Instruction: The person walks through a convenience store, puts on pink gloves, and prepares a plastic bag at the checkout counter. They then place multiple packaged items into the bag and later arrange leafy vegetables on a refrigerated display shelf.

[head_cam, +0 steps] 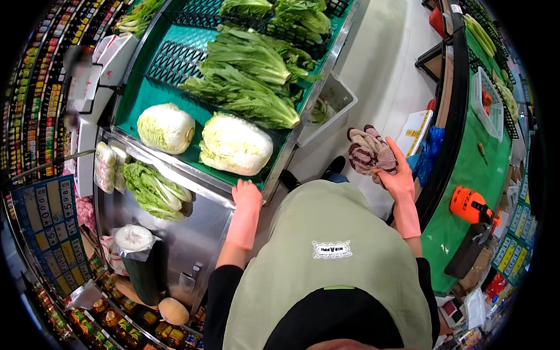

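My left hand (248,197), in a pink glove, rests on the metal edge at the corner of the green-lined vegetable display (131,103); I cannot tell whether it grips the edge. A bunched striped cloth (372,151) is held in my right hand (400,173), also pink-gloved, above the floor to the right. Just beyond my left hand lies a napa cabbage (236,143), and a second one (165,128) is to its left. Romaine-like leafy greens (253,83) are heaped behind them. On the steel counter (210,236) sits a bunch of leafy greens (155,190).
A cut winter melon (140,271) wrapped in film stands on the counter's near part. A grey plastic bin (334,105) with leaf scraps is beside the display. At right, a green-covered stand (455,175) bears an orange spray bottle (470,204) and a white basket (485,105).
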Tool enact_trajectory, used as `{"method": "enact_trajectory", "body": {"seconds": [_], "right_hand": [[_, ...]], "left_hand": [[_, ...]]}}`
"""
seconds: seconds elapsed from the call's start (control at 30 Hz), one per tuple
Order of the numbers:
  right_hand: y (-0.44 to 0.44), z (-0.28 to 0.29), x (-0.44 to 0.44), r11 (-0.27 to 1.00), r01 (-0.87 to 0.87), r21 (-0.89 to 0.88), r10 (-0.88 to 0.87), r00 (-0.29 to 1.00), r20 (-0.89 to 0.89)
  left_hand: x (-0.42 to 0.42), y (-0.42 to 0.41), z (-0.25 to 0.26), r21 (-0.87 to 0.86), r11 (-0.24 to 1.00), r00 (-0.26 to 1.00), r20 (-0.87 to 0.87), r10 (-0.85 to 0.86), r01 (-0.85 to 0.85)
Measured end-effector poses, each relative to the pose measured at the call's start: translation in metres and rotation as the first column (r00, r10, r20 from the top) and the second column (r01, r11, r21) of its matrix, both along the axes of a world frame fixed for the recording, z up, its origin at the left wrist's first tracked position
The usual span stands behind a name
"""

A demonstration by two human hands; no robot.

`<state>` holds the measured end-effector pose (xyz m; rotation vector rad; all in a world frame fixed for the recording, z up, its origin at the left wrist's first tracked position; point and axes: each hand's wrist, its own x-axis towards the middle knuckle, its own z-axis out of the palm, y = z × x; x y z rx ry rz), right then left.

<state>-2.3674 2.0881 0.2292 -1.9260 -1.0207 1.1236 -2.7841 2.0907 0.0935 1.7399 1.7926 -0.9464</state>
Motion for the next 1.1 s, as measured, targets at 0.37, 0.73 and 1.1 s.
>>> {"method": "enact_trajectory", "body": {"seconds": [0.37, 0.73, 1.1], "right_hand": [[0.017, -0.015, 0.131, 0.987, 0.158, 0.001, -0.158, 0.986, -0.048], [-0.019, -0.007, 0.231, 0.934, 0.351, -0.062, -0.349, 0.936, 0.033], [-0.039, -0.001, 0.299, 0.729, 0.670, 0.143, -0.655, 0.620, 0.433]], "left_hand": [[0.176, 0.097, 0.054, 0.372, 0.908, 0.593, 0.782, -0.195, -0.191], [0.309, 0.223, -0.076, 0.503, 0.811, 0.801, 0.331, -0.499, 0.297], [0.267, 0.223, -0.024, 0.790, 0.613, 0.876, 0.313, -0.367, -0.025]]}}
